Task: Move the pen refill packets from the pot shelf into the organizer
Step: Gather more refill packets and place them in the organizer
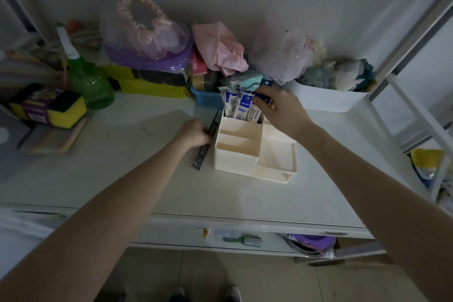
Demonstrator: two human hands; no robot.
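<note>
A cream plastic organizer (247,154) with several compartments stands on the white shelf (147,179). Several blue-and-white pen refill packets (241,106) stand upright in its far compartment. My right hand (279,110) reaches over that compartment and pinches the blue top of one packet (263,99) there. A dark, long refill packet (206,142) lies flat on the shelf just left of the organizer. My left hand (193,133) grips it at its middle, fingers curled around it.
Behind the organizer stand a blue basket (206,99), a yellow basket (152,88) and a white bin (328,98) of sponges. A green bottle (85,76) and yellow sponges (51,108) are at the left. Bags of fabric line the wall. A white rack frame rises at the right.
</note>
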